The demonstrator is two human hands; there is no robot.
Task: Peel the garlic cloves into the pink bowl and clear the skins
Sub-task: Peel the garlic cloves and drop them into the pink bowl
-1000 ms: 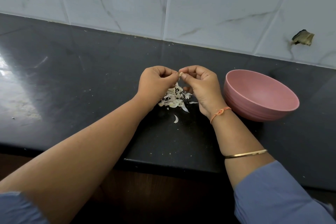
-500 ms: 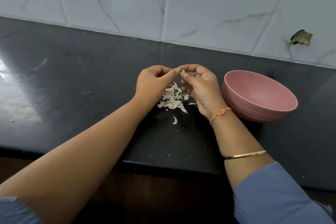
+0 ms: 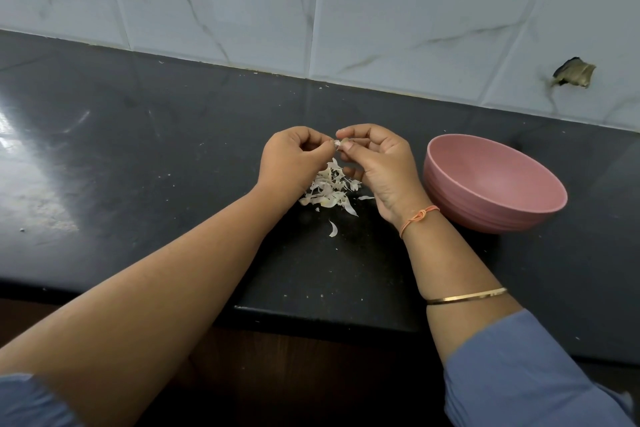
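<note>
A small garlic clove (image 3: 338, 143) is held between both hands above the black counter. My right hand (image 3: 377, 163) pinches it with thumb and forefinger. My left hand (image 3: 294, 159) pinches its left end, fingers curled. Directly below the hands lies a pile of pale garlic skins (image 3: 329, 189), with one loose skin (image 3: 333, 229) a little nearer to me. The pink bowl (image 3: 540, 208) stands tilted on the counter just right of my right hand; the part of its inside that I see holds nothing.
The black counter (image 3: 138, 156) runs left to right, its front edge (image 3: 311, 317) close under my forearms. A marble-tiled wall (image 3: 381, 10) rises behind, with a broken hole (image 3: 573, 73) at the right. Small crumbs speckle the counter.
Both hands stay together over the skin pile, with small shifts of the fingers on the clove. The bowl and the skins have not moved.
</note>
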